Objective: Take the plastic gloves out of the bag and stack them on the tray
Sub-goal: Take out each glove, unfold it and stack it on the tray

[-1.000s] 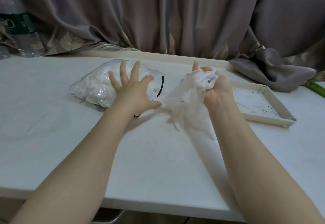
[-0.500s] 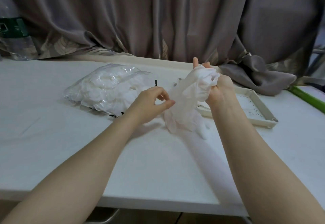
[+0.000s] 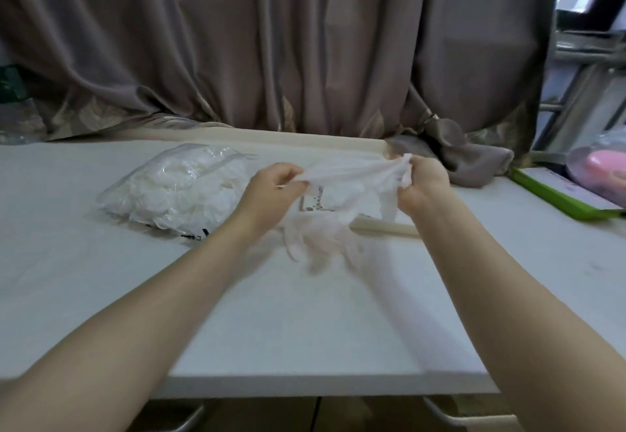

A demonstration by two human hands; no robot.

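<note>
A clear plastic bag (image 3: 176,191) stuffed with white plastic gloves lies on the white table at the left. My left hand (image 3: 274,187) pinches one edge of a thin translucent glove (image 3: 352,177), and my right hand (image 3: 420,184) grips its other edge along with a small bunch of gloves. The glove is stretched between both hands above the table, its fingers dangling toward me (image 3: 315,238). The cream tray (image 3: 386,227) lies just behind and under the glove, mostly hidden; only its near rim and a patch of dotted floor show.
A brown curtain (image 3: 305,59) hangs behind the table, with a fold of it lying on the table at the back right. A green-edged board (image 3: 562,194) and a pink object under a clear cover (image 3: 603,167) sit at the far right. The table's front edge runs below my forearms.
My left hand left the bag and took hold of the glove's edge. Both hands pulled the bunched glove out wide between them. The view shifted right.
</note>
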